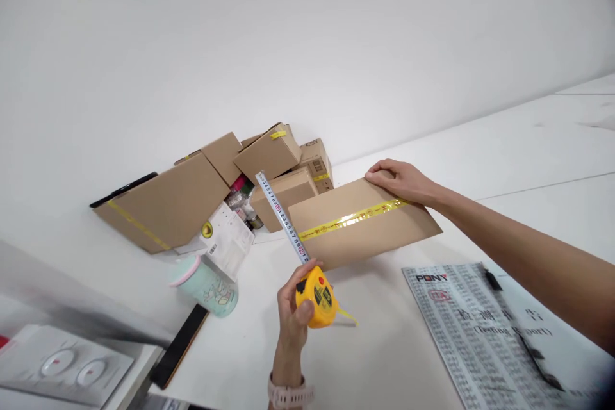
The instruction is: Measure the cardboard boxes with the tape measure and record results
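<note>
A yellow tape measure (pixel 318 298) is gripped in my left hand (pixel 292 307), its thumb resting on the case. The silver blade (pixel 283 219) sticks out up and to the left, alongside the left end of a cardboard box (pixel 350 237). Yellow printed packing tape (pixel 353 220) runs along that box's face. My right hand (pixel 401 180) holds the box by its upper right edge, fingers closed over it. A yellow wrist strap (pixel 346 316) hangs from the tape measure's case.
Several cardboard boxes (pixel 168 205) lean or lie against the wall at the back left. A mint-green cup (pixel 206 285) stands near white packaging (pixel 228 240). On the right lies a printed report (pixel 446 327) with a pen (pixel 538 359) on it.
</note>
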A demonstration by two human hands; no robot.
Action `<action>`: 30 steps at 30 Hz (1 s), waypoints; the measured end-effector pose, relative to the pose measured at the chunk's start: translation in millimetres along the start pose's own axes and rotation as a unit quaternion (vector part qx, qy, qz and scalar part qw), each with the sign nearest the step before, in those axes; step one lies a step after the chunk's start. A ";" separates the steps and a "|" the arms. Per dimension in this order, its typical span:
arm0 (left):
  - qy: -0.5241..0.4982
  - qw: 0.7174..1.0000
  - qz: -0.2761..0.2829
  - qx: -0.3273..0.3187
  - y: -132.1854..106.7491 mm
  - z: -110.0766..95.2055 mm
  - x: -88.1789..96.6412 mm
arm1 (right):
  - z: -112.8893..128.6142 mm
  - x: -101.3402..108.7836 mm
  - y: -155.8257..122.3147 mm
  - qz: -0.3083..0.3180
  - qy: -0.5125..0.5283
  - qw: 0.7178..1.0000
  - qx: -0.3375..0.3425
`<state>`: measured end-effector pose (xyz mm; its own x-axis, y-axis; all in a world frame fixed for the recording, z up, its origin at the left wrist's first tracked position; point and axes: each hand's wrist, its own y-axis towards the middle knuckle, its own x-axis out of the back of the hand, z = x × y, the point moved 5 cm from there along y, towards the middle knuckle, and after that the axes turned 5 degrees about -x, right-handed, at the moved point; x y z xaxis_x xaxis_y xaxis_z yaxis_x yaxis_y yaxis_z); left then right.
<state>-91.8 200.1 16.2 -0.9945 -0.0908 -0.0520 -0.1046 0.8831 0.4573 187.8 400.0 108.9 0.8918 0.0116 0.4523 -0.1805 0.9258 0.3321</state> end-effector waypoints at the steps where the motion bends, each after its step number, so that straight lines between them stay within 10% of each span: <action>1: 0.011 1.000 -0.010 -0.003 0.0 -3.5 -1.8 | 0.9 -2.1 2.8 -0.004 -0.010 1.000 0.006; 7: 0.165 0.984 0.013 -0.071 -23.2 -22.8 -33.7 | 4.8 -5.1 15.4 -0.038 -0.069 0.992 0.094; 14: 0.099 0.994 0.039 0.021 -62.9 1.0 -77.2 | 9.0 -9.0 16.9 -0.042 -0.123 0.985 0.116; 30: -0.062 0.986 0.098 0.120 -43.7 14.2 -123.4 | 16.2 -19.7 1.7 -0.055 -0.291 0.922 0.250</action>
<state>35.6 179.3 -9.9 -0.9857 0.1361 -0.0990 0.1081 0.9628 0.2478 163.3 395.2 114.0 0.5681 -0.4118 0.7125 -0.4007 0.6178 0.6766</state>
